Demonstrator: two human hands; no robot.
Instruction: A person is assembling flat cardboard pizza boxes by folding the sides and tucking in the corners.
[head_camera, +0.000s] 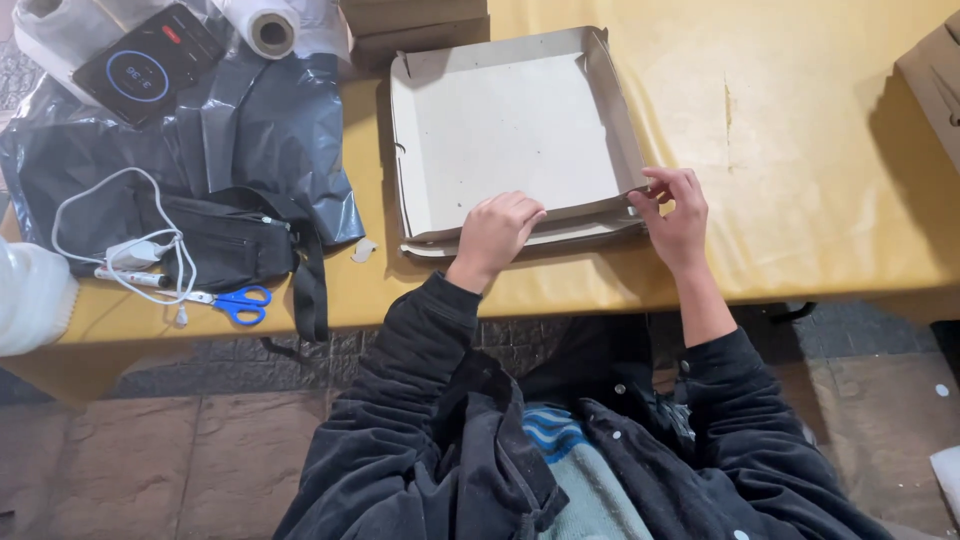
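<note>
At the near edge of the table (800, 200), which wears a yellow covering, both hands work on a shallow cardboard box (510, 130) with low raised walls. The box sits near the middle of the table, its near wall close to the near edge.

The left hand (495, 232) is curled almost into a fist, knuckles up, and rests on the near wall of the box, left of that wall's middle. Its fingers (520, 208) are bent tightly inward and press on the cardboard rim; whether they grip anything underneath cannot be told.

The right hand (678, 215) is at the box's near right corner. Its fingers (660, 185) are drawn close together, pinching the corner flap where the near wall meets the right wall, with only a narrow gap between thumb and fingertips.

Toward the left near edge lie blue-handled scissors (240, 303), beside a white cable (120, 240) and a black pouch (225, 245) whose strap hangs over the edge. These rest on a dark grey plastic sheet (260, 130) that spreads toward the far left corner.

Farther back on that sheet lies a phone (148, 62) with a lit screen, and beside it a roll of clear film (265, 28). A brown cardboard stack (415, 25) sits at the far edge, just behind the box.
</note>
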